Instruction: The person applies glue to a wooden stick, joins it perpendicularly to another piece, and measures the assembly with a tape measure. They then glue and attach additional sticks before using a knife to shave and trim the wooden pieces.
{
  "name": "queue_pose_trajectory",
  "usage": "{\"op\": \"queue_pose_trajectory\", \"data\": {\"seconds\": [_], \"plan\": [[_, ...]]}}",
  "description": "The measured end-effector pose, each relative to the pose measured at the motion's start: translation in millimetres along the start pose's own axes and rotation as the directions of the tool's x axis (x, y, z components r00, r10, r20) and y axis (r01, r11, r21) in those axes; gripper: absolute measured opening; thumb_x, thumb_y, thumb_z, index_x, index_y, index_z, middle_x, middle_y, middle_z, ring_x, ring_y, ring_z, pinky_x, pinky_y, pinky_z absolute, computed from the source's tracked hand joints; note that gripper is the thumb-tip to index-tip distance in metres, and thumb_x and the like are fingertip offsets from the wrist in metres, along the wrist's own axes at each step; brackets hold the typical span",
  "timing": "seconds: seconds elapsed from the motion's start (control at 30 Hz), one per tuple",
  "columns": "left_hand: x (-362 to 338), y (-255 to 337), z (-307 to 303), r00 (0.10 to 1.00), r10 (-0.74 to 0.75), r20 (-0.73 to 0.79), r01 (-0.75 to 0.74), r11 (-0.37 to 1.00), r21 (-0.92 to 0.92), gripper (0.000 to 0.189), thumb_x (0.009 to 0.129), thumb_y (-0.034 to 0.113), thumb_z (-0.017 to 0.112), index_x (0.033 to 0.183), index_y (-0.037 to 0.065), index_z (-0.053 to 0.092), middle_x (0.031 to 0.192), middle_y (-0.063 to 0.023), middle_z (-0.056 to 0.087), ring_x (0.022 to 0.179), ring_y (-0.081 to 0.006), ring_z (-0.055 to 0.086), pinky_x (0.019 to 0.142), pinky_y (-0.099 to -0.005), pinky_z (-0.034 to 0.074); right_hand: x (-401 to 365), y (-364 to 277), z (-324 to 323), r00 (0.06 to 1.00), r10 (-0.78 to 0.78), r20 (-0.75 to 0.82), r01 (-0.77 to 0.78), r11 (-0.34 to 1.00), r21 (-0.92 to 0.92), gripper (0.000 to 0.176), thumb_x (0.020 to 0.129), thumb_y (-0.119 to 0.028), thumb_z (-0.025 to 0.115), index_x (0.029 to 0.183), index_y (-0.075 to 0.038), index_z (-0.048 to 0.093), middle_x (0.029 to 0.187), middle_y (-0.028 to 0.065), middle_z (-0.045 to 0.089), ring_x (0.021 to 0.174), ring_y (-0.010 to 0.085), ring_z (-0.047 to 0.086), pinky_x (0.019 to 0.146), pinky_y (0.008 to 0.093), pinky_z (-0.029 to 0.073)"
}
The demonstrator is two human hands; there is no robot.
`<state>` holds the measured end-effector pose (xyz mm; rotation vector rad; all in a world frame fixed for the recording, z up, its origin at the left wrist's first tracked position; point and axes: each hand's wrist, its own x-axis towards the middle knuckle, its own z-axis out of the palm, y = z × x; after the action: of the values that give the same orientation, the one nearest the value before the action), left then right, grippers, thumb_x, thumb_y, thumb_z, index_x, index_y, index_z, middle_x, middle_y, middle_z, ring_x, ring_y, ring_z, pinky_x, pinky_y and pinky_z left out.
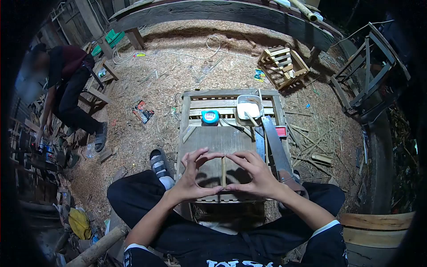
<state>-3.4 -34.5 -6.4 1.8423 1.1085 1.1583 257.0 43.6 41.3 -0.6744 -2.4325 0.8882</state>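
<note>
A short, thin wooden stick (223, 171) stands lengthwise between my two hands above a small slatted wooden bench. My left hand (195, 173) has its index fingertip at the stick's far end and its thumb at the near end. From the other side my right hand (251, 171) meets the same two ends with index finger and thumb. Under the hands lies a flat wooden board (207, 139). Beyond them sits a blue tape measure (210, 118). A handsaw (275, 144) and a metal ruler (259, 144) lie right of my right hand.
A white tub (249, 108) with pale contents and a red-edged box (280, 131) rest on the bench (186, 111). A slatted crate (284, 66) stands beyond. Another person (73, 84) bends over at left. Wood shavings and sticks (311, 142) litter the floor.
</note>
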Motion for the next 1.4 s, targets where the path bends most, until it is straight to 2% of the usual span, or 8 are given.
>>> {"op": "queue_pose_trajectory", "data": {"seconds": [0.23, 0.3, 0.4, 0.6, 0.9, 1.13, 1.33, 1.4], "plan": [[1, 7, -6, 1.0, 0.001, -0.011, 0.001, 0.993, 0.116, 0.116, 0.074, 0.036, 0.096, 0.158, 0.01, 0.02, 0.151, -0.0085, 0.06, 0.144, -0.0211, 0.042, 0.115, -0.0452, 0.015, 3, 1, 6, 1.0, 0.001, -0.029, -0.002, 0.999, -0.032, 0.092, 0.073, -0.043, 0.093, 0.151, -0.009, 0.057, 0.135, 0.0168, 0.061, 0.125, 0.0351, 0.057, 0.108, 0.0468, 0.046], [1, 12, -10, 0.999, 0.02, 0.045, -0.032, 0.958, 0.285, 0.125, 0.074, 0.026, 0.098, 0.163, 0.013, 0.011, 0.151, -0.0104, 0.06, 0.14, -0.0249, 0.048, 0.12, -0.0459, 0.022, 4, 2, 8, 0.999, 0.005, -0.039, -0.006, 0.999, -0.038, 0.092, 0.072, -0.042, 0.093, 0.15, -0.009, 0.058, 0.135, 0.0165, 0.061, 0.124, 0.0349, 0.057, 0.107, 0.0469, 0.046], [-2, 5, -9, 0.999, 0.041, 0.035, -0.05, 0.944, 0.325, 0.125, 0.075, 0.034, 0.096, 0.165, 0.013, 0.011, 0.149, -0.0067, 0.063, 0.138, -0.0236, 0.044, 0.115, -0.0456, 0.016, 6, 3, 7, 0.999, -0.026, -0.047, 0.022, 0.995, -0.093, 0.089, 0.071, -0.043, 0.093, 0.146, -0.008, 0.061, 0.132, 0.0157, 0.062, 0.122, 0.0344, 0.057, 0.105, 0.0461, 0.046], [-5, 0, -12, 0.997, -0.047, 0.06, 0.014, 0.889, 0.458, 0.121, 0.075, 0.04, 0.094, 0.164, 0.011, 0.017, 0.15, -0.0049, 0.062, 0.138, -0.0229, 0.043, 0.114, -0.048, 0.016, 8, 9, 22, 0.998, -0.023, -0.052, 0.011, 0.973, -0.229, 0.085, 0.074, -0.05, 0.088, 0.142, -0.007, 0.061, 0.128, 0.0141, 0.062, 0.12, 0.0338, 0.057, 0.101, 0.0481, 0.043], [8, 0, -15, 0.99, -0.067, 0.126, -0.002, 0.875, 0.484, 0.119, 0.071, 0.043, 0.088, 0.166, 0.011, 0.023, 0.149, -0.0027, 0.055, 0.14, -0.0259, 0.043, 0.115, -0.0598, 0.017, 13, 20, 34, 1.0, -0.005, 0.0, 0.005, 0.959, -0.284, 0.083, 0.073, -0.051, 0.087, 0.139, -0.008, 0.062, 0.129, 0.0129, 0.062, 0.122, 0.0324, 0.057, 0.098, 0.0466, 0.043], [8, -5, -16, 0.986, -0.078, 0.146, 0.0, 0.881, 0.473, 0.119, 0.073, 0.044, 0.087, 0.167, 0.011, 0.021, 0.146, -0.0024, 0.058, 0.136, -0.0244, 0.049, 0.117, -0.0604, 0.016, 17, 20, 33, 1.0, 0.004, 0.027, 0.005, 0.95, -0.314, 0.082, 0.074, -0.052, 0.087, 0.139, -0.009, 0.063, 0.129, 0.0131, 0.062, 0.123, 0.032, 0.057, 0.099, 0.0481, 0.042], [9, -3, -18, 0.972, -0.141, 0.185, 0.04, 0.885, 0.465, 0.119, 0.077, 0.046, 0.089, 0.166, 0.013, 0.016, 0.147, -0.0033, 0.06, 0.144, -0.0238, 0.05, 0.119, -0.0596, 0.009, 19, 19, 32, 0.999, 0.011, 0.043, 0.004, 0.939, -0.345, 0.083, 0.073, -0.055, 0.086, 0.138, -0.009, 0.063, 0.129, 0.0133, 0.062, 0.122, 0.0315, 0.058, 0.1, 0.0506, 0.04], [9, -4, -17, 0.982, -0.111, 0.155, 0.029, 0.889, 0.457, 0.119, 0.075, 0.044, 0.086, 0.168, 0.013, 0.018, 0.142, -0.0017, 0.06, 0.136, -0.0221, 0.053, 0.118, -0.0601, 0.013, 19, 20, 32, 0.999, 0.015, 0.048, 0.003, 0.936, -0.352, 0.083, 0.073, -0.055, 0.086, 0.138, -0.009, 0.063, 0.129, 0.0132, 0.062, 0.123, 0.0313, 0.058, 0.1, 0.0511, 0.04]]}}
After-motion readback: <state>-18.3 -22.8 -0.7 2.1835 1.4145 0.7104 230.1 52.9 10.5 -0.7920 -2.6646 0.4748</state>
